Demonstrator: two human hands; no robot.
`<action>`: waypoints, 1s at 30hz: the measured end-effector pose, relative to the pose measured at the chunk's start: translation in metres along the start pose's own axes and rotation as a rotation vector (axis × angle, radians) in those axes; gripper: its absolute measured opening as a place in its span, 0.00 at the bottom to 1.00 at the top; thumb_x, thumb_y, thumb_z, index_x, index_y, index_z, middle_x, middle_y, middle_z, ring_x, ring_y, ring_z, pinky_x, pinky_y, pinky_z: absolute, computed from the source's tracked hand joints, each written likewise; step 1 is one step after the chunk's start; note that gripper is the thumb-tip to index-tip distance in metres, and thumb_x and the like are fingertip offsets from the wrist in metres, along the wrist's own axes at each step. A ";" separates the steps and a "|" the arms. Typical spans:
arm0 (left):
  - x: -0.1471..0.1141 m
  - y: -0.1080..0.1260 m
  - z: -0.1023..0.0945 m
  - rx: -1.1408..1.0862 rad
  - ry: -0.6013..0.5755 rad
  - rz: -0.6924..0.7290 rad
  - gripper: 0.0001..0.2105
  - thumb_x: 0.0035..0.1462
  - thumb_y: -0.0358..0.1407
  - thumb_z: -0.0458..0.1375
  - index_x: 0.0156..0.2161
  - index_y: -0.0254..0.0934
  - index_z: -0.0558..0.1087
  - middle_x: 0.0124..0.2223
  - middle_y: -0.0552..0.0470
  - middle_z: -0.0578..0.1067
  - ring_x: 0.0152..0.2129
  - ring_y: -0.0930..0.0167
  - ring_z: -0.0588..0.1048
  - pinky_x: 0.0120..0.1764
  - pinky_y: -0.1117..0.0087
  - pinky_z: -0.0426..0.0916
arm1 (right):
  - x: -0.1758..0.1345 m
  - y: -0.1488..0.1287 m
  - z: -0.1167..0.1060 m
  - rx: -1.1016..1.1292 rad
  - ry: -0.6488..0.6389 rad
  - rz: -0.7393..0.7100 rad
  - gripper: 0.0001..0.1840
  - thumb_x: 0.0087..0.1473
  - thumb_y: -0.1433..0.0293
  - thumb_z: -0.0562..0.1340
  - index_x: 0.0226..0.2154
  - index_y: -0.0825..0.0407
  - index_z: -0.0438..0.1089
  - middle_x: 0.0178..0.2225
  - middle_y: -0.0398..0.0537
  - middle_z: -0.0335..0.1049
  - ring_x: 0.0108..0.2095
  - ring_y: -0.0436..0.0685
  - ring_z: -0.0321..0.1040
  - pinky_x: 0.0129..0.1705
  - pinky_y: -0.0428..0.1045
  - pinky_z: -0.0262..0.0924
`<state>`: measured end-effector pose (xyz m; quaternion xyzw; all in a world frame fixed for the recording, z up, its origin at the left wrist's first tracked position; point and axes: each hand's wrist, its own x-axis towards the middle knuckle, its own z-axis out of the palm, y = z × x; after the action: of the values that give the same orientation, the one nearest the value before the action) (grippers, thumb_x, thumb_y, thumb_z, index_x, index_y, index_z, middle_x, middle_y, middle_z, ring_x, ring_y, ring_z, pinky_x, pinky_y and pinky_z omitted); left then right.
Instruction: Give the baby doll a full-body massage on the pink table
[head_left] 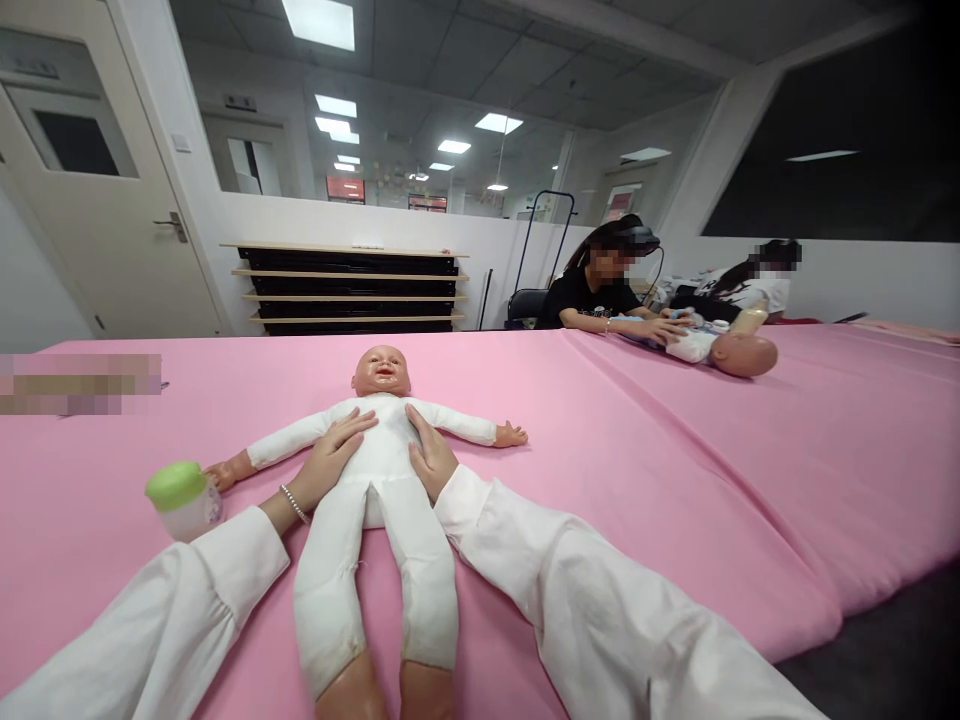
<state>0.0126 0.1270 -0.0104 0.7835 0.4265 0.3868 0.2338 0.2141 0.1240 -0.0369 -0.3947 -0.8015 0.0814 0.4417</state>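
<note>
A baby doll (382, 440) lies face up on the pink-covered table, head away from me, arms spread and legs toward me. It has a white cloth body with a bare plastic head, hands and lower legs. My left hand (337, 455) lies flat on the left side of its chest, fingers stretched out. Against the right side of its torso rests my right hand (433, 455), thumb and finger apart, the other fingers partly hidden. A container with a green lid (180, 490) stands by the doll's hand on the left, near my left sleeve.
The pink cloth (637, 480) has a raised fold running across its right part. At the far right, a person in black (581, 295) handles another doll (742, 353); another person sits behind. Stacked black shelving (352, 290) stands by the wall; a door (97, 180) is at left.
</note>
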 end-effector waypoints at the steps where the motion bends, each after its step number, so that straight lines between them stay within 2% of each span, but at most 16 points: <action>1: -0.001 -0.003 0.001 -0.022 0.035 -0.031 0.20 0.59 0.42 0.44 0.52 0.40 0.67 0.59 0.53 0.62 0.60 0.68 0.52 0.61 0.57 0.44 | 0.000 -0.001 -0.001 -0.022 0.003 -0.023 0.29 0.54 0.70 0.47 0.59 0.56 0.47 0.59 0.54 0.53 0.59 0.55 0.51 0.60 0.56 0.50; 5: -0.005 -0.007 0.001 -0.077 0.091 -0.081 0.20 0.58 0.42 0.44 0.51 0.37 0.68 0.59 0.51 0.62 0.60 0.69 0.52 0.61 0.60 0.45 | 0.000 -0.008 -0.007 -0.112 0.030 -0.143 0.25 0.56 0.71 0.46 0.57 0.55 0.52 0.56 0.53 0.57 0.57 0.54 0.54 0.58 0.56 0.52; 7: -0.004 -0.007 0.001 -0.076 0.089 -0.069 0.21 0.58 0.42 0.43 0.51 0.36 0.68 0.59 0.51 0.63 0.59 0.69 0.53 0.61 0.61 0.45 | 0.000 -0.011 -0.010 -0.165 0.018 -0.250 0.22 0.58 0.70 0.45 0.55 0.55 0.54 0.55 0.54 0.60 0.57 0.53 0.55 0.57 0.55 0.52; 11: -0.003 -0.007 0.001 -0.056 0.091 -0.039 0.22 0.58 0.43 0.43 0.52 0.35 0.68 0.58 0.50 0.63 0.59 0.70 0.54 0.61 0.62 0.47 | 0.000 -0.018 -0.019 -0.253 -0.084 -0.506 0.19 0.61 0.71 0.44 0.52 0.53 0.59 0.52 0.51 0.64 0.57 0.49 0.55 0.58 0.52 0.51; 13: -0.003 -0.008 0.002 -0.048 0.100 -0.025 0.21 0.59 0.43 0.42 0.51 0.36 0.68 0.58 0.50 0.64 0.59 0.69 0.55 0.61 0.61 0.47 | 0.001 -0.019 -0.020 -0.260 -0.143 -0.548 0.19 0.62 0.68 0.44 0.51 0.53 0.60 0.52 0.50 0.64 0.57 0.48 0.54 0.58 0.52 0.50; 16: -0.004 -0.009 0.002 -0.026 0.111 0.004 0.20 0.59 0.41 0.42 0.51 0.36 0.68 0.57 0.50 0.65 0.58 0.69 0.56 0.60 0.59 0.49 | 0.003 -0.016 -0.019 -0.206 -0.238 -0.474 0.22 0.62 0.64 0.42 0.52 0.51 0.61 0.54 0.50 0.62 0.58 0.50 0.52 0.58 0.53 0.50; 20: -0.006 -0.007 0.003 0.073 0.205 0.050 0.18 0.59 0.36 0.43 0.49 0.35 0.69 0.56 0.48 0.67 0.56 0.69 0.61 0.59 0.59 0.54 | 0.004 -0.012 -0.017 -0.061 -0.279 -0.256 0.24 0.61 0.61 0.41 0.53 0.49 0.61 0.58 0.49 0.55 0.60 0.52 0.49 0.59 0.56 0.48; 24: -0.013 -0.002 0.003 0.223 0.299 0.253 0.17 0.57 0.29 0.43 0.48 0.36 0.69 0.52 0.50 0.70 0.54 0.69 0.63 0.57 0.58 0.57 | 0.004 -0.010 -0.018 0.017 -0.306 -0.094 0.25 0.60 0.57 0.43 0.56 0.46 0.57 0.61 0.48 0.48 0.62 0.56 0.42 0.61 0.63 0.37; 28: -0.018 0.004 0.000 0.292 0.204 0.516 0.17 0.56 0.27 0.44 0.46 0.38 0.71 0.49 0.50 0.73 0.52 0.69 0.66 0.53 0.61 0.61 | 0.004 -0.005 -0.014 0.031 -0.274 0.023 0.26 0.60 0.57 0.41 0.58 0.45 0.53 0.62 0.47 0.44 0.63 0.57 0.37 0.61 0.66 0.31; 30: -0.019 0.007 -0.001 0.292 0.132 0.561 0.17 0.57 0.27 0.44 0.46 0.38 0.71 0.49 0.50 0.73 0.51 0.70 0.67 0.52 0.62 0.62 | 0.004 -0.001 -0.011 0.027 -0.260 0.051 0.27 0.60 0.57 0.41 0.58 0.46 0.54 0.62 0.47 0.43 0.63 0.57 0.37 0.61 0.66 0.31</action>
<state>0.0088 0.1075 -0.0125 0.8689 0.2593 0.4209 -0.0250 0.2208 0.1236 -0.0267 -0.3953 -0.8405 0.1538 0.3372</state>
